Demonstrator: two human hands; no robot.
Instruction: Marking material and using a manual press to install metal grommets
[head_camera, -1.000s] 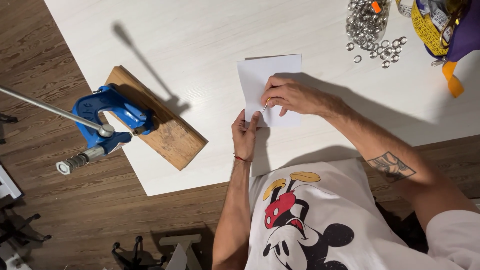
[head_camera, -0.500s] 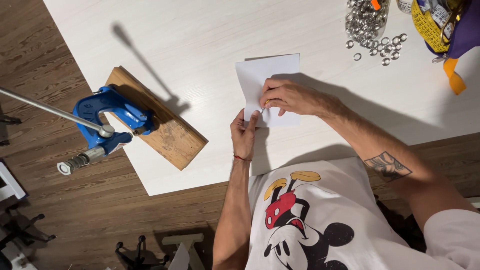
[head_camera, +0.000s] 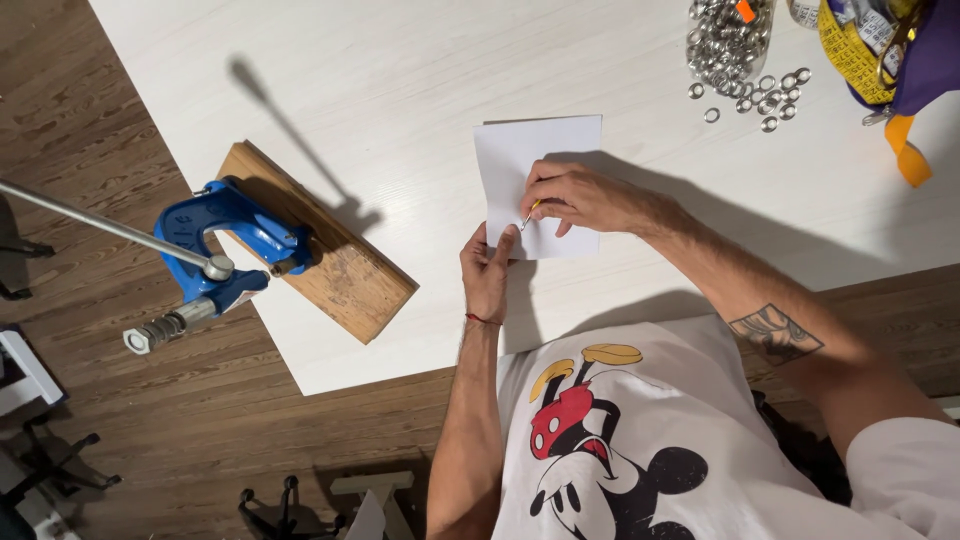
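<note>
Brown wood floor (head_camera: 110, 440) down the left and along the bottom of the frame, with a big white tabletop (head_camera: 400, 90) filling the top and middle.

White sheet of paper (head_camera: 525, 160) lying flat on the tabletop, a little right of the middle of the frame. Left hand (head_camera: 488, 272) just below it, fingers pressed on the sheet's lower left corner, grip flat and holding nothing. Red string around that wrist. Right hand (head_camera: 580, 195) resting on top of the paper, grip pinched tight around a small thin pencil (head_camera: 527, 217) with a bit of yellow showing, its tip touching the sheet near the left hand's fingertips.

Blue metal press (head_camera: 225, 245) at the middle left of the frame, standing on a wooden board (head_camera: 335, 265) that sits slanted at the tabletop's left edge. Long silver handle (head_camera: 100, 225) sticking out from the press toward the left edge of the frame.

Pile of small shiny metal rings (head_camera: 730, 45) at the upper right, some loose ones scattered just beside it. Yellow and purple bag (head_camera: 880, 50) in the top right corner, with an orange strap hanging down.

White shirt with a red, black and yellow cartoon print (head_camera: 590, 440) at the bottom of the frame.
</note>
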